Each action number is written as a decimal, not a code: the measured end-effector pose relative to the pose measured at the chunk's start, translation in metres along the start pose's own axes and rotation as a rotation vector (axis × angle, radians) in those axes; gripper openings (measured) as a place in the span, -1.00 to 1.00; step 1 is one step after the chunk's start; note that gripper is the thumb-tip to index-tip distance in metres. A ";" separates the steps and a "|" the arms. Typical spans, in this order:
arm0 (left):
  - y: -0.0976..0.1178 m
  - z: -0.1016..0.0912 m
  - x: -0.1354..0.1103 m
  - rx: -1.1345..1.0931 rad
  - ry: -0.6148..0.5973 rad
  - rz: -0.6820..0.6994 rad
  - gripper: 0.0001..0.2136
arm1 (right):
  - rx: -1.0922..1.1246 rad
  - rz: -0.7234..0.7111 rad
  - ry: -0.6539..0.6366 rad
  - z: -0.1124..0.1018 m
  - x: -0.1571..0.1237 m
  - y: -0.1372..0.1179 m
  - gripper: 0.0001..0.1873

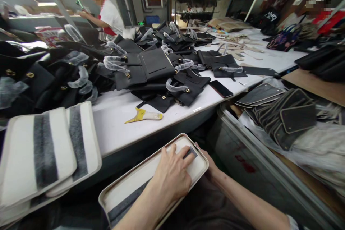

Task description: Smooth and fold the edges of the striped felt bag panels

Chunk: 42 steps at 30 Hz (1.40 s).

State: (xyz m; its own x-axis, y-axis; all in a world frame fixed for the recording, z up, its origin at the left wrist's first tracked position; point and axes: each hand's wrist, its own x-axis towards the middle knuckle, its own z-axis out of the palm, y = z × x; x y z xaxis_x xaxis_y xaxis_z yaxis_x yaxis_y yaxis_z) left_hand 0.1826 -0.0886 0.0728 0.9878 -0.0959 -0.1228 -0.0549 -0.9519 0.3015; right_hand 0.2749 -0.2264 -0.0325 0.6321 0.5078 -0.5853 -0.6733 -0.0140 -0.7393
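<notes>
A cream bag panel (129, 187) with a grey strip along its middle lies across my lap, below the table's front edge. My left hand (172, 174) lies flat on top of it, fingers stretched out and pressing near its far right end. My right hand (208, 163) comes in from the right and grips that same end from behind and beneath; only its thumb and the edge of the palm show, the fingers are hidden by the panel.
Two similar cream panels (43, 151) are stacked at the left. Black bag pieces (151, 68) cover the white table (113, 125), with a yellow scraper (144, 115) and a phone (221, 88). Dark panels (285, 111) fill a bin at right. Other people work at the back.
</notes>
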 end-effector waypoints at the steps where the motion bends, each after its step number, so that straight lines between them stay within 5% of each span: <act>1: 0.000 -0.001 0.001 -0.001 0.004 -0.001 -0.54 | -0.004 -0.012 -0.013 -0.003 -0.003 -0.001 -0.41; 9: -0.001 0.000 0.005 0.002 0.031 0.009 -0.66 | -0.486 -0.462 0.045 -0.014 -0.028 -0.018 -0.59; 31: -0.006 0.009 0.009 -0.041 0.093 0.029 -0.70 | -0.758 -0.757 0.014 -0.016 -0.037 -0.025 -0.78; 42: -0.006 0.015 0.007 -0.065 0.128 0.004 -0.73 | -1.266 -0.931 -0.166 -0.015 -0.043 -0.042 -0.66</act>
State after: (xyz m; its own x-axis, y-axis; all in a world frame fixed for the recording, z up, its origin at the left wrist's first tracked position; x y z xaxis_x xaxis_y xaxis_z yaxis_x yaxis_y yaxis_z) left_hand 0.1877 -0.0879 0.0558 0.9983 -0.0578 -0.0008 -0.0536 -0.9305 0.3624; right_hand 0.2816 -0.2607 0.0190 0.5197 0.8322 0.1931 0.7086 -0.2936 -0.6417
